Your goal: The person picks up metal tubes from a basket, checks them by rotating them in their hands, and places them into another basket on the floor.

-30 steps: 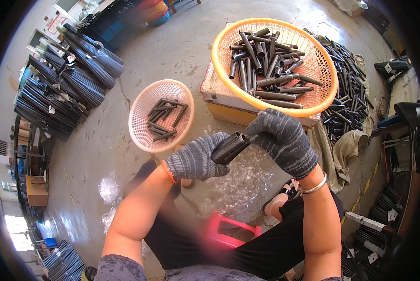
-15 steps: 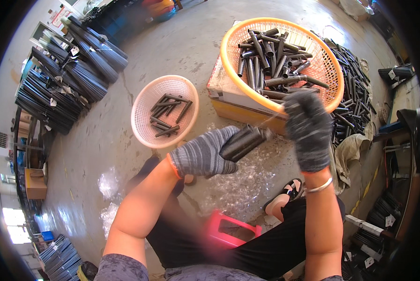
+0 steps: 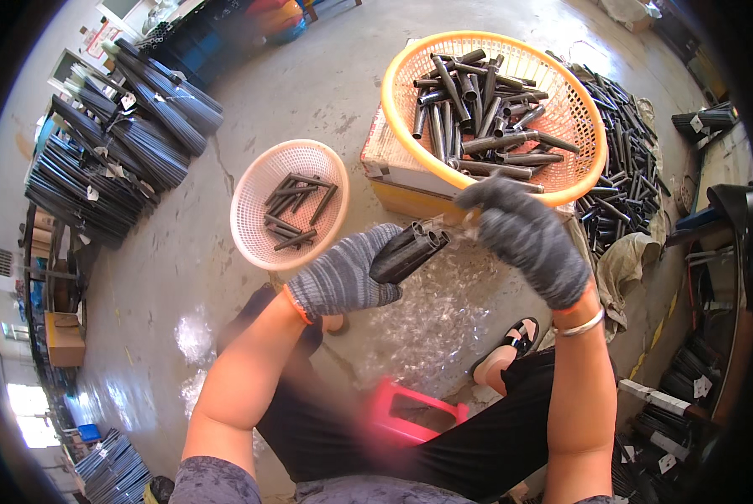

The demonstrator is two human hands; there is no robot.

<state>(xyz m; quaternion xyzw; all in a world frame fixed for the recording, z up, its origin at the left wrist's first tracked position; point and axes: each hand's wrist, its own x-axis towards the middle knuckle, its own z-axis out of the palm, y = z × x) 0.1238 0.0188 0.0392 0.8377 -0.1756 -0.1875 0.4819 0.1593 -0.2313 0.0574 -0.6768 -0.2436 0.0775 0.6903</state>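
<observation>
We see the short black tubes (image 3: 408, 254) bunched in the left hand (image 3: 343, 277), whose gloved fingers are closed around them; the palm hides their lower ends, so we cannot count them surely. Their long axis slants up and to the right, the open mouths pointing toward the right hand (image 3: 532, 239). That hand sits apart from the left, just beyond the mouths; its fingers are curled and blurred, and we cannot tell whether they pinch anything. Clear plastic scraps (image 3: 422, 328) litter the floor below, too fine for us to separate. Farther out, we find a pale pink basket (image 3: 336, 168) with a few tubes inside, and an orange basket (image 3: 599, 126) heaped with more, resting on a carton (image 3: 418, 197) that it partly covers. The frame's dark rim cuts off the side racks.
</observation>
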